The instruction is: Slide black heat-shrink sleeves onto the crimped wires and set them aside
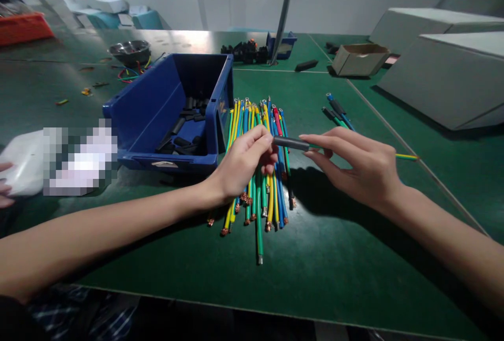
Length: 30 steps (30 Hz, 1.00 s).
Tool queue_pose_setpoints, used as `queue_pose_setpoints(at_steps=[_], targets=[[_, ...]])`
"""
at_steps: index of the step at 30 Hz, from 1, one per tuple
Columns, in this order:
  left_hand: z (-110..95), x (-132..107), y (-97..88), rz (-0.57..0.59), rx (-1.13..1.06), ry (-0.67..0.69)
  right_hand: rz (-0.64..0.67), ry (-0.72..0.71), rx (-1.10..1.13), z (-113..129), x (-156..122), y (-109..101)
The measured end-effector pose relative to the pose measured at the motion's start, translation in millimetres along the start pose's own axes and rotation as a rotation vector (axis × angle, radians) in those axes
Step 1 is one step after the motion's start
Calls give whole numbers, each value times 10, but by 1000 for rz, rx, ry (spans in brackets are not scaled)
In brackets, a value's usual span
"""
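A short black tube, like heat-shrink sleeving (291, 144), is held level between my two hands above the table. My left hand (252, 160) is closed on its left end, over the wire bundle. With thumb and fingertips, my right hand (354, 162) pinches at the tube's right end, where a bit of green wire shows. A green-and-yellow wire (407, 157) sticks out to the right behind that hand. Below lies a bundle of cut wires (259, 215), green, yellow, blue and red, several with bare copper ends. The tube's left tip is hidden by my fingers.
Left of the bundle stands a blue bin (169, 160) with black tube pieces inside. A few sleeved wires (338, 113) lie to the right. Farther off are a metal bowl (129, 52), a cardboard box (360, 60) and white cases (452, 78). Another person's hand (4, 186) holds a white object at left.
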<state>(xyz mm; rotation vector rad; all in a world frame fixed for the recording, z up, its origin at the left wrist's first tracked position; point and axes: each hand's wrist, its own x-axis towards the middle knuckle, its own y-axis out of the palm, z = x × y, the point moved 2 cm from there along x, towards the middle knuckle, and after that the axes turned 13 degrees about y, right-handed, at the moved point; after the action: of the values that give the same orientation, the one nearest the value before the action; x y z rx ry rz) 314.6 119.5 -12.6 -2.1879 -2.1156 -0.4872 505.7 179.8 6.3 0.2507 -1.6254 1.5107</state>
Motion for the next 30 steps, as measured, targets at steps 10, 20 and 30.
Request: queue_pose_setpoints(at_steps=[10, 20, 30], targets=[[0, -2, 3, 16, 26, 4, -8, 152, 133, 18, 9, 9], [17, 1, 4, 59, 26, 28, -16, 94, 95, 80, 16, -27], [-93, -92, 40, 22, 135, 191, -56, 15, -78, -39, 61, -173]])
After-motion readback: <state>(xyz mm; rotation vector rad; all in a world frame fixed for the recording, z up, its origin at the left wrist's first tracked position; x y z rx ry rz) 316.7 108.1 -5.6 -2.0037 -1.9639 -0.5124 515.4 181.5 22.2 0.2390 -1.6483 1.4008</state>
